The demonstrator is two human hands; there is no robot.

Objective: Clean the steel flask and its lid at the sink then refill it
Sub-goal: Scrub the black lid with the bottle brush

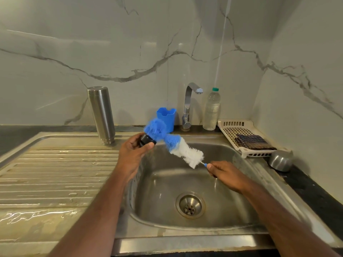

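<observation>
While the steel sink (185,184) takes up most of the view, with its ribbed draining board (55,175) wet on the left and the basin with the drain on the right, the action is up over the basin's back edge. The steel flask (101,114) stands upside down on the draining board, mouth down, leaning a bit, well to the left of the left hand and not touched by anything. A white perforated tray (239,130) sits at the right of the sink with a folded dark cloth (254,142) in it, and a small steel bowl (280,160) lies upturned just in front of it on the black table (311,190). Behind the basin there's the tap (189,102), a clear plastic bottle (211,110) with a green cap just right of it, and a blue cup (168,116) just left of it.

The bottle brush (178,147) runs diagonally over the basin, blue bristles at the upper end, white lower down. The right hand (226,175) pinches its thin handle at the lower end. The left hand (133,154) grips the black lid (146,140) with fingers and thumb curled round it, held up above the sink's left rim. The blue bristle tip is pushed right against the lid, so lid and brush are touching.
</observation>
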